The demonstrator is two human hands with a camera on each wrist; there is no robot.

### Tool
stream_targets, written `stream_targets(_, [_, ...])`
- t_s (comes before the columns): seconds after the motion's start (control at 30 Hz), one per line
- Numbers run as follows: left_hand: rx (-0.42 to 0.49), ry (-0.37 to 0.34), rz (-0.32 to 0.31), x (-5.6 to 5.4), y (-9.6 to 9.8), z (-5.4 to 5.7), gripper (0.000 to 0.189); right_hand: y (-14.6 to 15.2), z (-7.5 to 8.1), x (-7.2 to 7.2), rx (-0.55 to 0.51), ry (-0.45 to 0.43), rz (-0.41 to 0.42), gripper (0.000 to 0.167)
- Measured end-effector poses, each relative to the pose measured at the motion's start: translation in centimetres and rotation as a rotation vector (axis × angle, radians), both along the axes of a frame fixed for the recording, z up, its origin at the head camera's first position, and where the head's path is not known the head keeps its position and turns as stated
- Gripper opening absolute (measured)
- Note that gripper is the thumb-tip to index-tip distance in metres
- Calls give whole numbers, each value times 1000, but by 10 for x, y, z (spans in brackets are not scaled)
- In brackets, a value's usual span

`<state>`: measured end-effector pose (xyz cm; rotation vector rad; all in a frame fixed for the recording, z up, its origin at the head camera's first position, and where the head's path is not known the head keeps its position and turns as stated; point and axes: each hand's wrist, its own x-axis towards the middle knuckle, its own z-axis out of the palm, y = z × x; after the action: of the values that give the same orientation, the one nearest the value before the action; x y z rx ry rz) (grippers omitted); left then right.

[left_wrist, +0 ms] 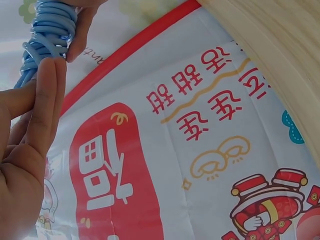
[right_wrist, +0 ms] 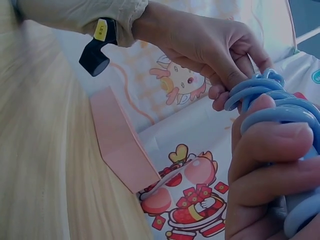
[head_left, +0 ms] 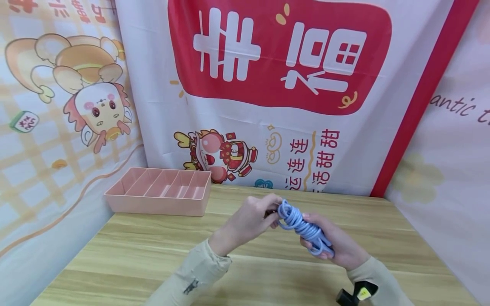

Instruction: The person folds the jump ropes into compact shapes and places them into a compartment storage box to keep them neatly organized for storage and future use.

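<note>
A light blue cord (head_left: 302, 223), wound into a long bundle with loops at both ends, is held above the table in the head view. My right hand (head_left: 342, 246) grips its lower right part, fingers wrapped round the coils (right_wrist: 280, 107) in the right wrist view. At the bundle's other end, my left hand (head_left: 252, 216) pinches the cord between thumb and fingers. Seen from the left wrist, the left fingers (left_wrist: 47, 100) lie against the coils and partly cover them. What exactly sits between the left fingertips is hidden.
A pink divided organizer box (head_left: 157, 206) stands at the back left of the wooden table (head_left: 153, 255). Printed cloth hangings (head_left: 153, 97) enclose the left, back and right sides. A black camera mount (head_left: 357, 293) sits on the right wrist.
</note>
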<state>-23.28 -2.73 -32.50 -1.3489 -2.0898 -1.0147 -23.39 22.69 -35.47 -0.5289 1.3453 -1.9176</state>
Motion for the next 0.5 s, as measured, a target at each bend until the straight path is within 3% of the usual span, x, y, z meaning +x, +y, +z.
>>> stream_targets(0.1, [-3, -6, -5, 1, 1, 2, 45, 0, 0, 1, 13, 6, -12, 36])
stream_targets(0.3, [-6, 35, -65, -5, -2, 0, 37, 1, 0, 1, 30, 16, -40, 37])
stream_targets(0.43, [18, -10, -110, -6, -4, 0, 39, 1, 2, 0, 65, 27, -97, 40])
stream_targets(0.5, [40, -19, -97, -6, -3, 0, 35, 1, 2, 0, 92, 47, -139, 41])
